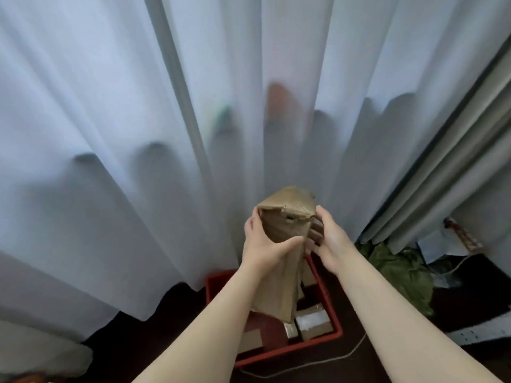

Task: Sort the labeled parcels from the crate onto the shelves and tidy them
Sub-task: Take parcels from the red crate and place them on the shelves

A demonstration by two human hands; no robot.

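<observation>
A long brown cardboard parcel (282, 252) stands nearly upright in the air above the red crate (336, 334). My left hand (264, 244) grips its left side, thumb across the front. My right hand (329, 237) holds the right edge with its fingers behind the box. Several smaller taped parcels (313, 323) lie inside the crate on the dark floor. No shelf is in view.
A white sheer curtain (166, 134) hangs right behind the crate and fills most of the view. Grey drapes (448, 189) hang at the right. Green fabric (401, 275) and clutter lie on the floor at the right, and a thin cord (326, 362) runs in front of the crate.
</observation>
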